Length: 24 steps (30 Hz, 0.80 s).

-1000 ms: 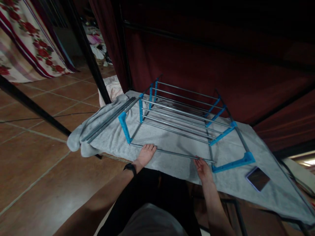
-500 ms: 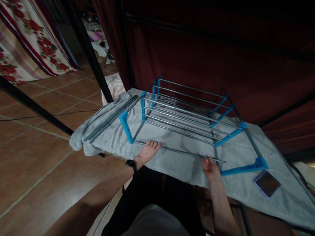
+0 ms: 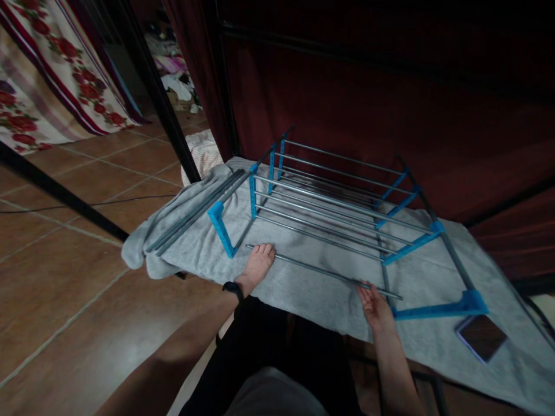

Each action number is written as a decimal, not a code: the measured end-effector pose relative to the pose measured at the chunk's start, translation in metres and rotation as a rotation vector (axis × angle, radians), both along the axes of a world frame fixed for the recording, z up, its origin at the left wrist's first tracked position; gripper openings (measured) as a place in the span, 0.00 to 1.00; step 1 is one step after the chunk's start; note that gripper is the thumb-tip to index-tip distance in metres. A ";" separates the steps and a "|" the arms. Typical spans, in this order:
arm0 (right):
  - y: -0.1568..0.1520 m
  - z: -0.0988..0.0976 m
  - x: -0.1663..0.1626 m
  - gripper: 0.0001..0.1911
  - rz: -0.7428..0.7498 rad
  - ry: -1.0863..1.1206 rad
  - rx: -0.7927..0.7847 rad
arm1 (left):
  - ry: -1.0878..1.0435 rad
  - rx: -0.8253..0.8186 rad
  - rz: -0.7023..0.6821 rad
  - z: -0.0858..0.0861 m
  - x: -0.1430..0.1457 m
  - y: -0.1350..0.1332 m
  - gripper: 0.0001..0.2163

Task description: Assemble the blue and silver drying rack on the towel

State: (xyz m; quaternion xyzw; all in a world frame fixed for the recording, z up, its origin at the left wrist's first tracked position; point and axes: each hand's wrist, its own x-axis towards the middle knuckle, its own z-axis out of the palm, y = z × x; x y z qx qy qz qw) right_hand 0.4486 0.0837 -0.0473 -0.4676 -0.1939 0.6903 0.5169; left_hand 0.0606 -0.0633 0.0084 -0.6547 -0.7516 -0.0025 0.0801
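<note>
A thin grey metal rod [image 3: 316, 269] lies across the front of a partly built rack [image 3: 323, 199] of metal rods and blue plastic brackets. My left hand [image 3: 260, 260] is closed over the rod near its left end, with a dark band on the wrist. Around the rod near its right end, the fingers of my right hand [image 3: 373, 303] are curled from below. The front left blue bracket [image 3: 222, 230] stands just beyond the rod's left end. Close to the right end is the front right blue bracket [image 3: 437, 311]. Neither rod end meets a bracket.
Several loose grey tubes [image 3: 195, 214] lie at the left on a grey blanket [image 3: 303, 294]. A phone [image 3: 481, 337] rests at the right beside the front bracket. A black metal post [image 3: 160, 86] rises at the left, and a dark red curtain [image 3: 347, 104] hangs behind.
The rod's right end has dropped slightly toward me, and my right hand has moved with it. The rack's right side and the phone appear shifted a little right and down.
</note>
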 end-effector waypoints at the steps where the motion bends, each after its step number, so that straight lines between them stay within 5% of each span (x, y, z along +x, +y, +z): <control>1: 0.001 0.001 0.000 0.02 0.000 -0.007 0.003 | -0.008 -0.003 0.005 0.000 0.000 0.000 0.14; 16: -0.004 -0.003 0.003 0.04 0.021 -0.002 0.074 | -0.175 -0.054 0.151 -0.003 -0.001 0.001 0.12; 24: -0.007 0.002 0.002 0.04 0.032 -0.014 0.090 | -0.386 0.078 0.219 0.002 -0.005 -0.003 0.17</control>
